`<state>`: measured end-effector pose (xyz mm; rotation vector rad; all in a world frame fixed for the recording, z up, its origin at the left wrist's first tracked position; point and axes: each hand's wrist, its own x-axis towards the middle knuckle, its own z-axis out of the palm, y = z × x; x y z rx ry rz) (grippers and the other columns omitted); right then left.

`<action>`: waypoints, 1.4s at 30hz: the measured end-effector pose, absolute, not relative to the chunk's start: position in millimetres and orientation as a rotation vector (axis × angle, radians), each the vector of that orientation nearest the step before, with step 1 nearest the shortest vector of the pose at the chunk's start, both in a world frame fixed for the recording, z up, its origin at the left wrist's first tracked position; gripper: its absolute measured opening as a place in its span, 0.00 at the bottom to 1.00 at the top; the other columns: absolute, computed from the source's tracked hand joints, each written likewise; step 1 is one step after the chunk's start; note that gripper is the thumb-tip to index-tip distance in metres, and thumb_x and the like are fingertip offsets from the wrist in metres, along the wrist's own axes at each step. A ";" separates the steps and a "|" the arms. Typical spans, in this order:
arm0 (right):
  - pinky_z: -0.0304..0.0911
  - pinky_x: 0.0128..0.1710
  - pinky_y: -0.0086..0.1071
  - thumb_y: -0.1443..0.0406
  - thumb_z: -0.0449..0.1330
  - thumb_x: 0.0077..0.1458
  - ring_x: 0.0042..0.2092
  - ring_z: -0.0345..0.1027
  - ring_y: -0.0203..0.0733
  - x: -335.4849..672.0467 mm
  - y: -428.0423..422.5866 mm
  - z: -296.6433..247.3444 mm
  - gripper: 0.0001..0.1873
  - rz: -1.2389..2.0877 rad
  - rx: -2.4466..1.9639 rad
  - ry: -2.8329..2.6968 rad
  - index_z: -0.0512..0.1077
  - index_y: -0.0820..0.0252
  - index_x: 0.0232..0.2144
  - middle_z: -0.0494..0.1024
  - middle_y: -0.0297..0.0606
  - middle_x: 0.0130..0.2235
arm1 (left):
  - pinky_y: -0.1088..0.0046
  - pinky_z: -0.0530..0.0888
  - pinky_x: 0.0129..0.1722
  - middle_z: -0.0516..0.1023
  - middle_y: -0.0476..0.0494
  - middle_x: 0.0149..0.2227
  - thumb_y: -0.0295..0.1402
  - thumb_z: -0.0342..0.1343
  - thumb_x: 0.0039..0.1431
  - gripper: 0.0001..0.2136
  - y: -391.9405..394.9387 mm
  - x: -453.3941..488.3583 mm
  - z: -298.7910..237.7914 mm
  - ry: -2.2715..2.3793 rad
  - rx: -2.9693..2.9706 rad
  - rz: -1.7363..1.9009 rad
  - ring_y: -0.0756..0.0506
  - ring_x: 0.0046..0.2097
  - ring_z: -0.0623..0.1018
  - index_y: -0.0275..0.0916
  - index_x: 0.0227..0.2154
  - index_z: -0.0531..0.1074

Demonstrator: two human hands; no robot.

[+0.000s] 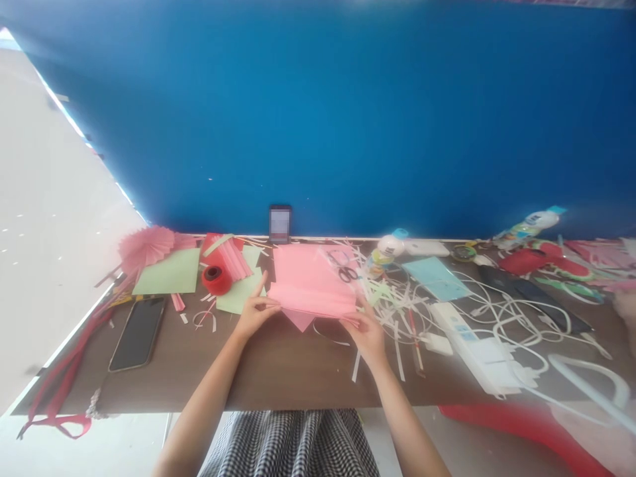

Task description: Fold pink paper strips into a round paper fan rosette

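Note:
A pink sheet of paper [313,297] lies in front of me, its near part folded into a band along the close edge. My left hand [257,314] pinches the left end of that folded edge, with the index finger pointing up and away. At the right end, my right hand [366,330] grips the same edge between thumb and fingers. A pink paper corner [301,322] pokes out below the fold. Dark-handled scissors [348,273] rest on the sheet's far right part.
On the left are a phone [138,333], a red tape roll [216,280], green paper [169,273] and a pleated pink fan [146,248]. Rightward lie paper strips [392,305], a glue bottle [391,246], blue paper [437,278], a power strip [464,344] and tangled cables. A small upright device [280,224] leans against the blue partition.

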<state>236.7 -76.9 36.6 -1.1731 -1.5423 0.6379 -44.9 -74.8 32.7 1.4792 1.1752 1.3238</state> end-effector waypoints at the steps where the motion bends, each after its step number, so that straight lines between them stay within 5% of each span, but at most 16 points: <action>1: 0.61 0.47 0.44 0.63 0.62 0.44 0.54 0.58 0.51 237.5 -77.5 37.6 0.04 0.600 -1.173 -1.565 0.73 0.58 0.24 0.62 0.46 0.55 | 0.63 0.69 0.47 0.55 0.36 0.59 0.36 0.61 0.44 0.09 -73.2 -44.0 29.6 1.169 1.453 1.313 0.37 0.57 0.62 0.37 0.28 0.76; 6: 0.61 0.48 0.43 0.61 0.62 0.44 0.54 0.59 0.51 239.6 -78.6 38.8 0.06 0.561 -1.185 -1.623 0.74 0.56 0.26 0.65 0.44 0.53 | 0.62 0.68 0.49 0.70 0.36 0.49 0.35 0.62 0.41 0.13 -68.3 -39.4 19.7 1.136 1.380 1.232 0.38 0.56 0.63 0.37 0.33 0.75; 15: 0.68 0.35 0.36 0.59 0.60 0.46 0.40 0.70 0.45 244.6 -81.6 42.3 0.08 0.680 -1.259 -1.691 0.76 0.54 0.29 0.76 0.39 0.36 | 0.68 0.73 0.36 0.79 0.42 0.30 0.37 0.62 0.42 0.10 -71.0 -42.3 20.9 1.208 1.446 1.154 0.43 0.34 0.77 0.37 0.27 0.77; 24: 0.65 0.36 0.38 0.59 0.61 0.44 0.33 0.70 0.44 241.5 -80.5 43.3 0.08 0.757 -1.310 -1.595 0.76 0.56 0.26 0.77 0.38 0.29 | 0.71 0.73 0.33 0.78 0.43 0.27 0.37 0.62 0.41 0.10 -73.2 -35.1 23.4 1.190 1.385 1.173 0.46 0.31 0.77 0.36 0.24 0.76; 29: 0.65 0.37 0.36 0.58 0.61 0.44 0.38 0.69 0.46 240.4 -81.0 50.6 0.08 0.795 -1.333 -1.602 0.76 0.56 0.24 0.76 0.39 0.32 | 0.73 0.72 0.31 0.78 0.43 0.27 0.38 0.62 0.41 0.10 -71.6 -40.7 24.1 1.206 1.429 1.141 0.47 0.30 0.76 0.35 0.23 0.76; 36: 0.66 0.38 0.37 0.59 0.61 0.44 0.36 0.69 0.43 231.5 -75.7 47.3 0.07 0.846 -1.288 -1.570 0.76 0.55 0.25 0.75 0.38 0.30 | 0.70 0.73 0.43 0.78 0.41 0.37 0.37 0.62 0.42 0.14 -75.1 -36.3 25.3 1.162 1.434 1.054 0.44 0.40 0.77 0.35 0.33 0.76; 42: 0.67 0.42 0.40 0.60 0.64 0.40 0.38 0.71 0.45 231.3 -75.8 45.8 0.14 1.067 -1.288 -1.516 0.76 0.56 0.33 0.76 0.40 0.37 | 0.69 0.74 0.41 0.78 0.42 0.36 0.37 0.60 0.45 0.12 -76.7 -31.5 21.9 1.153 1.496 1.052 0.42 0.40 0.77 0.35 0.32 0.77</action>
